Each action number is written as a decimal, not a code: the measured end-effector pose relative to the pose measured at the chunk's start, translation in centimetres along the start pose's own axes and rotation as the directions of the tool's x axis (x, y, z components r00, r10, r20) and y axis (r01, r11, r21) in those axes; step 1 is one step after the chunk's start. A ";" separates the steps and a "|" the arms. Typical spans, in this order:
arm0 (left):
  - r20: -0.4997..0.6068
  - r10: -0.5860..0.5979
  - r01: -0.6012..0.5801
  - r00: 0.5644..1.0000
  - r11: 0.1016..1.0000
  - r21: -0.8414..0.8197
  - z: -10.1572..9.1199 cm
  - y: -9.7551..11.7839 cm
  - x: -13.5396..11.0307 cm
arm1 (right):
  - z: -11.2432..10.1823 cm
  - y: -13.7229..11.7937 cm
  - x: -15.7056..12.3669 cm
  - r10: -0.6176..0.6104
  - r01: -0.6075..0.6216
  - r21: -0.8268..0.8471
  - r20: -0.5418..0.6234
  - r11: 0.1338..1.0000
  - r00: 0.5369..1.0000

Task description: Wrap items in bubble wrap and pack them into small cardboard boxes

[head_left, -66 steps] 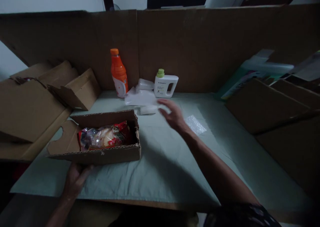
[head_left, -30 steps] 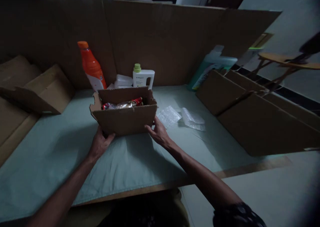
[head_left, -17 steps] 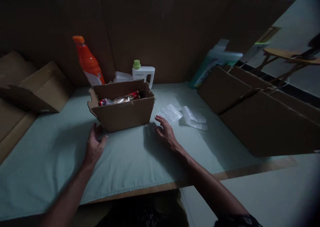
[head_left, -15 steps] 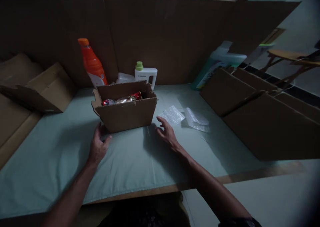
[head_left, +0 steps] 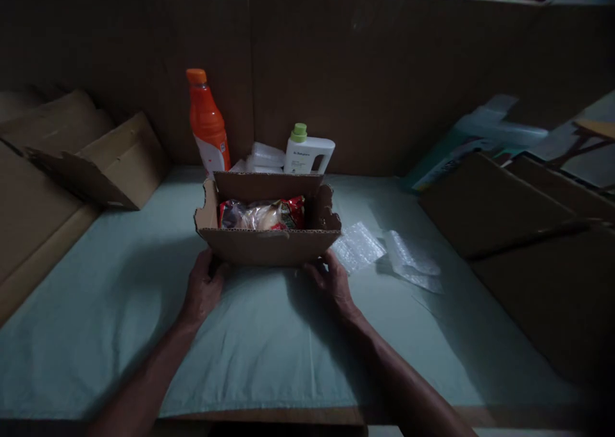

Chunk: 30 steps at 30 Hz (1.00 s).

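Note:
An open cardboard box stands on the pale green table cover in front of me. Inside lies a clear and red snack packet. My left hand grips the box's lower left corner, fingers curled against its front. My right hand holds the lower right corner the same way. Both hands touch the box at its base.
Behind the box stand an orange bottle, a white jug with a green cap and clear plastic tubs. Bubble wrap pieces lie to the right. Folded cardboard is stacked at left and right. A cardboard wall closes the back.
Half a second ago both hands lay loose on the cover near the box; now they hold its lower corners. The view has swung so the box sits centred.

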<state>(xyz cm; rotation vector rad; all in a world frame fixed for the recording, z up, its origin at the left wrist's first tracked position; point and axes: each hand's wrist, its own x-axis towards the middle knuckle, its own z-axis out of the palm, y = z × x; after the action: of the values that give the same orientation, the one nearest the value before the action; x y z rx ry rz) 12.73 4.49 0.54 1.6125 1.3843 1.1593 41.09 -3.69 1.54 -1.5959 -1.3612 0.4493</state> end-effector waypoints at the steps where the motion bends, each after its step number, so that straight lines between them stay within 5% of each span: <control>1: -0.003 0.016 -0.016 1.000 1.000 0.015 0.0 -0.1 0.0 | 0.0 0.2 0.0 -0.016 0.015 -0.027 -0.017 1.000 1.000; 7: -0.022 0.043 -0.041 0.999 0.995 0.092 -0.5 -0.4 -0.9 | -0.2 2.2 -0.4 -0.097 0.081 -0.125 -0.127 0.989 0.987; 15: -0.007 0.029 -0.029 1.000 0.999 0.035 -0.2 0.2 -0.5 | -0.3 2.5 -0.7 -0.211 0.186 -0.252 -0.077 0.950 0.974; 30: -0.014 0.066 -0.066 0.998 0.997 0.051 -0.1 -0.1 -0.2 | -0.3 0.6 -0.2 -0.147 0.139 -0.243 -0.013 0.960 0.989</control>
<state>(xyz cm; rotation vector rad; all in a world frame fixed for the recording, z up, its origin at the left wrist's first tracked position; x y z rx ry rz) 12.59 4.28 0.40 1.6996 1.3897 1.1860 41.60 -3.97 1.12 -1.6766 -1.5417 0.1750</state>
